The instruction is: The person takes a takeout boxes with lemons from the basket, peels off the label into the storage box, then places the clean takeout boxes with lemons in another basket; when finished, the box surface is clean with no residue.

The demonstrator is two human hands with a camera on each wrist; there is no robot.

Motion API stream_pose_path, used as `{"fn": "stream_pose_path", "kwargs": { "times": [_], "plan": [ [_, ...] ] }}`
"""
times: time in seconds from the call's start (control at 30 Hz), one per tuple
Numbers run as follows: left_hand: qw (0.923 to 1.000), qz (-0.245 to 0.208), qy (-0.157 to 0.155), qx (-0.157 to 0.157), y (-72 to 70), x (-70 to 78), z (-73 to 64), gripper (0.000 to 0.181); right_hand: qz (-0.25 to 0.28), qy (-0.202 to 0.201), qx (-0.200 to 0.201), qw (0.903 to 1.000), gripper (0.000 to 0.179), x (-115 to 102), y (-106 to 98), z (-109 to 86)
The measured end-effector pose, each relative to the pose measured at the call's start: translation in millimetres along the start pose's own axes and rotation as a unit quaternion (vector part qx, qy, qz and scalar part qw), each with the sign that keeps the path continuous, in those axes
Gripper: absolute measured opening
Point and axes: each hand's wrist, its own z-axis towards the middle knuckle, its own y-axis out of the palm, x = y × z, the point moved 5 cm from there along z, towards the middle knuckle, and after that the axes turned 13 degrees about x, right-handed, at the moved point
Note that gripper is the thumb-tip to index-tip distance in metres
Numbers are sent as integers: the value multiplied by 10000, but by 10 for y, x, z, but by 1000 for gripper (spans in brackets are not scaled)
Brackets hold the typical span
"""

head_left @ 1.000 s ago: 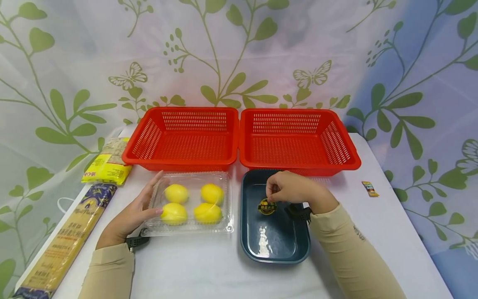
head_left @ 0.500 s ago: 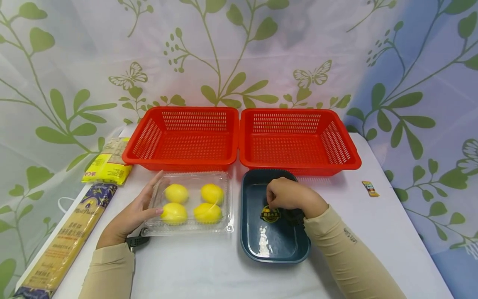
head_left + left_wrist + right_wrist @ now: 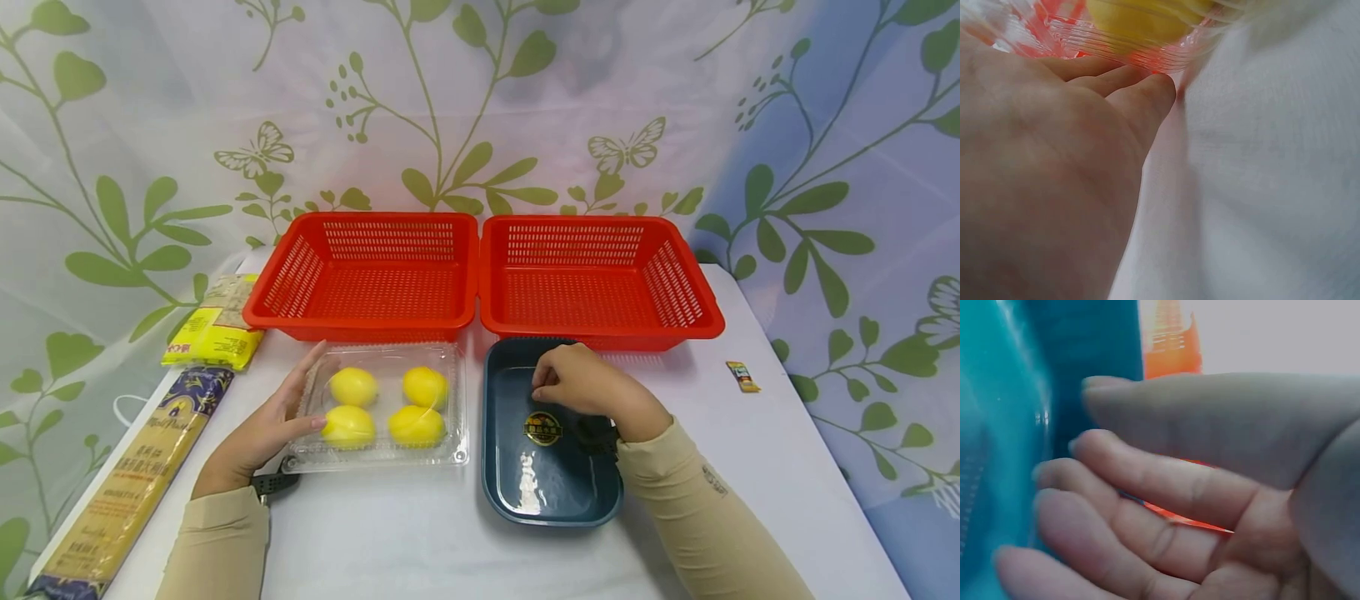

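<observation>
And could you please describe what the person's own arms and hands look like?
The left sleeve and right sleeve are beige, the right bearing small dark lettering. A black band shows at each wrist. The left hand and right hand wear no gloves.

cannot read the tiny print on the sachet (image 3: 743, 377), nor the smaller lines on the pasta packet (image 3: 127, 475); lose the packet's near end at the head view's lower edge, along with the left sleeve (image 3: 213, 542) and right sleeve (image 3: 701, 512). cannot see the stretch of blue tray (image 3: 558, 487) beneath the right hand (image 3: 588, 385). in the left wrist view, lose most fingertips of the left hand (image 3: 262, 429) behind the clear box (image 3: 375, 458), and find a lemon (image 3: 1141, 22) blurred and cut off at the top. in the right wrist view, find the red basket (image 3: 1175, 344) only as a blurred patch, and lose the lowest finger at the bottom edge.
</observation>
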Motion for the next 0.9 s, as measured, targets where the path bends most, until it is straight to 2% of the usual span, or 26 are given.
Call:
{"fn": "stream_pose_path", "kwargs": {
  "times": [0.17,0.27,0.4,0.5,0.53,0.63,0.77,0.9],
  "plan": [
    [9999,-117,39,-73,7,18,-10,102,565,293,301,9975,9,69,-68,-50],
    [9999,-145,21,-83,5,15,-10,102,1001,578,516,9920,14,129,-101,-87],
    [9999,-120,12,-58,6,7,-6,102,1731,868,955,9764,22,213,-165,-133],
    [9999,-96,14,-40,9,2,-8,101,2302,1087,1342,9577,27,280,-224,-165],
    [10000,-79,12,-31,9,0,-7,101,2510,1166,1469,9497,28,309,-241,-177],
    [10000,-48,12,-19,5,-4,0,101,3286,1437,1850,9150,36,403,-278,-224],
    [10000,-61,14,-18,4,-6,4,100,4426,1727,2228,8512,47,543,-289,-322],
    [9999,-111,19,-23,10,-2,7,99,5349,1889,2340,7896,36,693,-284,-448]
  ]
}}
